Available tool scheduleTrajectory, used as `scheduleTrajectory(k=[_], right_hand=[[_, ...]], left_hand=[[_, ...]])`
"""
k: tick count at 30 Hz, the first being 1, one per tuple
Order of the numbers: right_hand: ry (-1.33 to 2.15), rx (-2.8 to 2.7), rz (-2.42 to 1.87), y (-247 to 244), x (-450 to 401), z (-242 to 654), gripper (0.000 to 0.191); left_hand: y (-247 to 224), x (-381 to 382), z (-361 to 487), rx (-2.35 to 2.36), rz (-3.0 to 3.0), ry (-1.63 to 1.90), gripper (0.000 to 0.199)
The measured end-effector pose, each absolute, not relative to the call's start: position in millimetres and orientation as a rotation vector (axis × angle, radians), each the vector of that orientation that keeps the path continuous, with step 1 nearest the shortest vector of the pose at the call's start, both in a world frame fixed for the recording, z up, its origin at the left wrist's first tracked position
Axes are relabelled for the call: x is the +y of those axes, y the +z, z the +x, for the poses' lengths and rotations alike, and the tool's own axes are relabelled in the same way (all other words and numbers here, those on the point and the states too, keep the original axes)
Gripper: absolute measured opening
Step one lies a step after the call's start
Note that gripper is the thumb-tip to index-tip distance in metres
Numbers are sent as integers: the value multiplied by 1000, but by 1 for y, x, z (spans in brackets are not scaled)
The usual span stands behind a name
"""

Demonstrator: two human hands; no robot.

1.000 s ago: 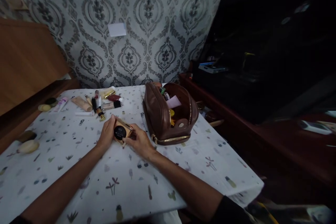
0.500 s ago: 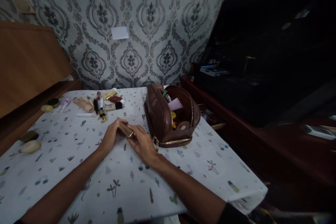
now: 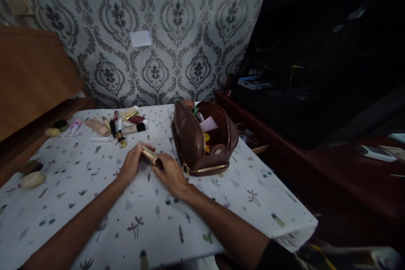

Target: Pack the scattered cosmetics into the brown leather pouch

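Brown bag [image 3: 191,147]: here it stands on the cloth-covered bench [image 3: 120,240], top gaping wide, gold zip [image 3: 210,169] along its base, a pink item [image 3: 209,124] and something yellow [image 3: 206,136] showing inside.
Gold case [image 3: 149,155]: just left of the brown bag, tilted, caught between two hands; whether it touches the cloth, I can't tell.
Left hand [image 3: 129,165]: on the case's end farther from the brown bag, grip clamped on it.
Right hand [image 3: 171,174]: between case and brown bag, and this grip is clamped on the case too!
Cosmetics: a lively spread well left of the brown bag: beige tube [image 3: 98,126], white stick [image 3: 101,139], black-capped bottle [image 3: 134,128], pink-and-white tube [image 3: 72,128].
Pale oval [image 3: 32,180]: farther left of the brown bag.
White card [image 3: 141,38]: on the wall, above and left of the brown bag.
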State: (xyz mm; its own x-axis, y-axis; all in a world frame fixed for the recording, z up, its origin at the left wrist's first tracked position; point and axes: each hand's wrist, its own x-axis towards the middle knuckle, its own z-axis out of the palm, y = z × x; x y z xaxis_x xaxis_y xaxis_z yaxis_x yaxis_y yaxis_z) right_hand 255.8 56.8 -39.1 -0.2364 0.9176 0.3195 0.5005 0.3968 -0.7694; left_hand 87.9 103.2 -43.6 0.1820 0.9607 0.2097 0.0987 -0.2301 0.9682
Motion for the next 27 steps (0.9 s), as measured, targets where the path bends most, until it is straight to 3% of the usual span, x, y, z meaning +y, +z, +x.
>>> scheduleTrajectory(k=[4, 15, 20, 27], right_hand=[[799, -1731, -1198, -44, 60, 256, 11], [1307, -1295, -899, -59, 73, 250, 29], [1289, -1293, -934, -62, 75, 248, 28], [1000, -1418, -1100, -54, 72, 255, 15]], left_hand=[[-42, 104, 88, 1113, 1505, 1171, 66], [-43, 106, 94, 1015, 1337, 1189, 58], [-46, 107, 93, 1017, 1385, 1218, 47], [-36, 103, 93, 1067, 1460, 1211, 46]])
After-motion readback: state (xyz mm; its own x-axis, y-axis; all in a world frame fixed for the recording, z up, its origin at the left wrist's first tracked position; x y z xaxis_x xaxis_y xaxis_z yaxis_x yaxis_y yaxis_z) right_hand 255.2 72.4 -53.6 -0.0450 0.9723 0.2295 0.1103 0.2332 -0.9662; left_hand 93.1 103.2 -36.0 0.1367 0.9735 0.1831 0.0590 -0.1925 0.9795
